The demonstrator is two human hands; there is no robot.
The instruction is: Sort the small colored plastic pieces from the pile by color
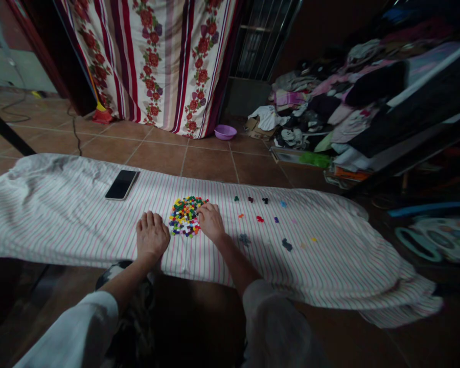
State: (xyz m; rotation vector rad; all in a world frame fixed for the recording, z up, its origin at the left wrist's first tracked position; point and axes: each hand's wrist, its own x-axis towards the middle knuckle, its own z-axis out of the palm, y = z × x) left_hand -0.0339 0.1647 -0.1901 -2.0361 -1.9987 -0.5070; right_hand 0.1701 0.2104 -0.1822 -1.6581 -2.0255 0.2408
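A pile of small multicoloured pieces [186,217] lies on a striped cloth [111,230]. At the pile's right edge, my right hand [210,221] has its fingers drawn together; what they hold, if anything, is too small to tell. My left hand [152,235] rests palm down on the cloth just left of the pile, fingers lying flat. Small groups sorted by colour sit to the right, among them green [236,199], black [265,201], red [259,219], dark grey [287,245], blue [283,203] and yellow [314,239] ones.
A dark-screened phone [121,185] lies on the cloth, left of the pile. Beyond the cloth's far edge, a purple bowl [225,132] and a broom [102,114] stand on the tiled floor near a floral curtain [149,61]. Heaped clothes [329,102] fill the right background.
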